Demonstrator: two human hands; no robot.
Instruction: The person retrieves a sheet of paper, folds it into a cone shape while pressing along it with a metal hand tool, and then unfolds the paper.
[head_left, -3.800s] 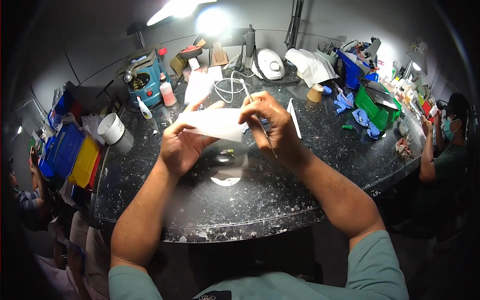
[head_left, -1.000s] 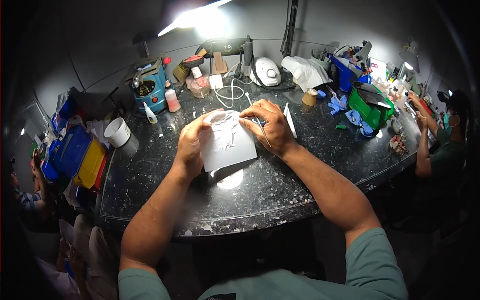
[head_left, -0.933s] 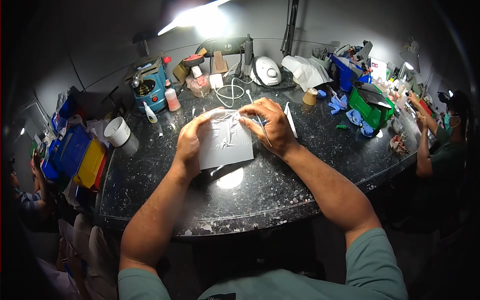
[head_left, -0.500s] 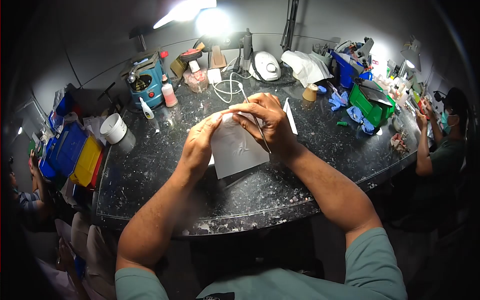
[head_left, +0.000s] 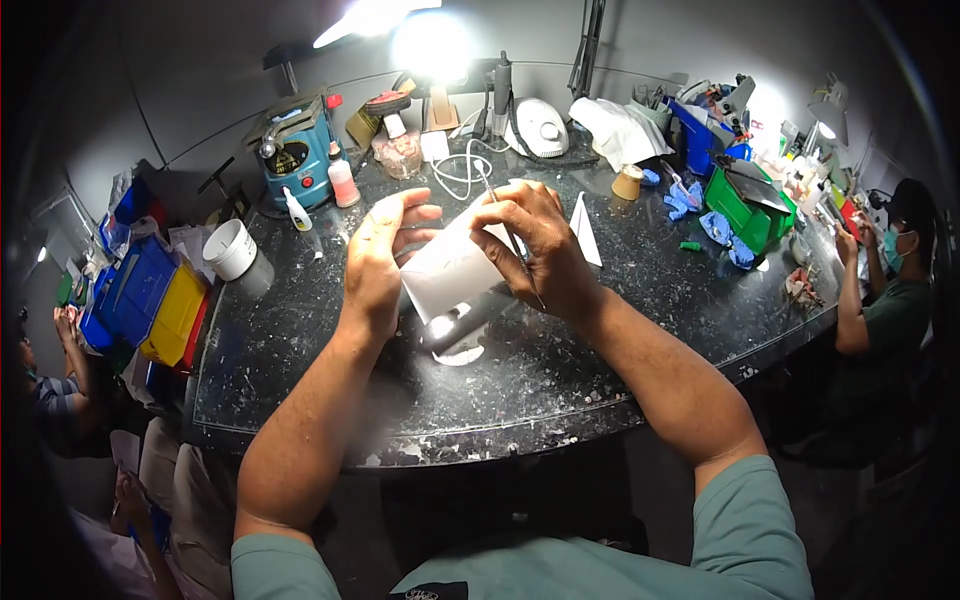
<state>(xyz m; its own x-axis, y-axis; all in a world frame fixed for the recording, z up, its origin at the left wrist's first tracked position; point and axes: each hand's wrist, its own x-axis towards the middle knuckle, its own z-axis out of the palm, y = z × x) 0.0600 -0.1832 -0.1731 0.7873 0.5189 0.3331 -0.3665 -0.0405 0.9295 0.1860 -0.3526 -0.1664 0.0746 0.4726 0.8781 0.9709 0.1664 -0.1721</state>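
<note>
A white sheet (head_left: 447, 275) is held over the dark, speckled workbench (head_left: 540, 385). My right hand (head_left: 538, 245) grips the sheet's right side between thumb and fingers. The same hand also holds a thin metal tool (head_left: 521, 255), which slants down past the palm. At the sheet's left side is my left hand (head_left: 385, 260), its fingers apart and curved behind the sheet's edge; whether they touch it is hidden. Below the sheet, a bright patch of light lies on the bench top.
Behind stand a blue machine (head_left: 298, 165), a pink-liquid bottle (head_left: 342, 180), a white tub (head_left: 230, 250) and a white device (head_left: 538, 128). Blue gloves (head_left: 722, 232) and a green bin (head_left: 745, 210) lie right. A masked person (head_left: 890, 280) sits far right; others are at left.
My left hand has opened from its pinch on the sheet and moved slightly left. The sheet has tilted in my right hand, and its lower edge has risen.
</note>
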